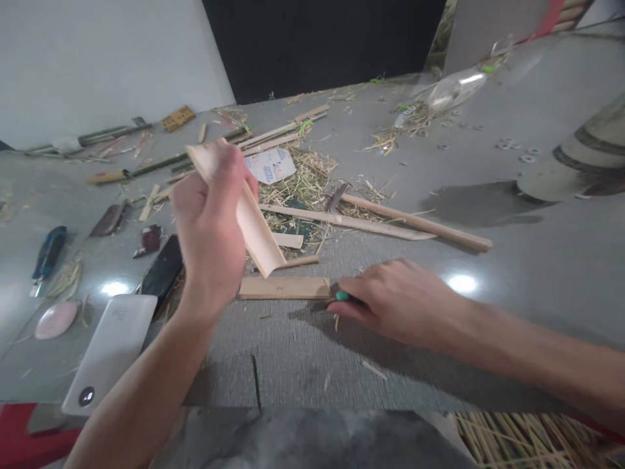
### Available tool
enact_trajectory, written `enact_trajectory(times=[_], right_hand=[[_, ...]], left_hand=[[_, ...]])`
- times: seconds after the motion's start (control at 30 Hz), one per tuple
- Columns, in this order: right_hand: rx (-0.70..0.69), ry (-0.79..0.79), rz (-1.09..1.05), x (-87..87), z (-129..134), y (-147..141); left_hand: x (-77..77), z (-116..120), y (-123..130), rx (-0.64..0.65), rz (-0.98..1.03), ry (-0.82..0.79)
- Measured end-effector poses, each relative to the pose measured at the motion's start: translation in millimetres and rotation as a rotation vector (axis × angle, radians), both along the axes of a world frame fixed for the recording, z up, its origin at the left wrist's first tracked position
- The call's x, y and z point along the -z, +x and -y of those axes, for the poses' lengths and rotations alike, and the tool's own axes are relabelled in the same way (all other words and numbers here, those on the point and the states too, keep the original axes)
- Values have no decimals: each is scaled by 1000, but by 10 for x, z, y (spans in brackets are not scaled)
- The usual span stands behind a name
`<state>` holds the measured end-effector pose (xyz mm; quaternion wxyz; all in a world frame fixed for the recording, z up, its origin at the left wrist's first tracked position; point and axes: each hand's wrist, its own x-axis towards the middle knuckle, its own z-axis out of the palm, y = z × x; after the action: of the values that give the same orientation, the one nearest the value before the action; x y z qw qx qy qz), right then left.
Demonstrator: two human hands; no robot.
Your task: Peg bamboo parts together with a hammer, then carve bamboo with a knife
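My left hand is closed around a split bamboo piece, which is raised and tilted, its hollow pale side showing and its lower end near a flat wooden block. That block lies on the grey table just below it. At the block's right end, my right hand is closed on a tool with a green handle; the tool's working end is too dark and small to make out. Behind the block lie a short stick and a short bamboo strip.
A hammer and a long strip lie behind my hands, beside shavings. On the left are a white phone, a blue-handled tool and a pink oval object. A thick bamboo tube is at right.
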<state>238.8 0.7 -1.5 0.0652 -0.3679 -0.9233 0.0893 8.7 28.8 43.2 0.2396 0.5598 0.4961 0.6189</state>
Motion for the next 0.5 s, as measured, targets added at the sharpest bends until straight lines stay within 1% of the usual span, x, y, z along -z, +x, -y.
enact_trajectory(times=[0.03,0.07,0.1,0.13,0.2,0.27,0.33,0.4,0.5], right_hand=[[16,3,-55,-40,-19,32],[34,13,-131,-96,-53,65],[48,18,-220,-156,-98,95],[72,-8,-306,-210,-148,120],[182,-100,-472,-262,-242,154],[309,-241,-607,-223,-304,164],[381,-410,-726,-128,-328,159],[393,-549,-840,-37,-323,143],[388,-633,-943,15,-294,111]], left_hand=[[-8,-20,-19,-6,9,26],[4,-34,-28,3,15,16],[37,-40,-25,31,24,-35],[86,-39,-13,76,35,-119],[210,-19,34,197,61,-320],[320,17,91,310,34,-474],[385,57,142,391,-43,-580],[408,92,180,449,-129,-642],[421,126,214,534,-215,-680]])
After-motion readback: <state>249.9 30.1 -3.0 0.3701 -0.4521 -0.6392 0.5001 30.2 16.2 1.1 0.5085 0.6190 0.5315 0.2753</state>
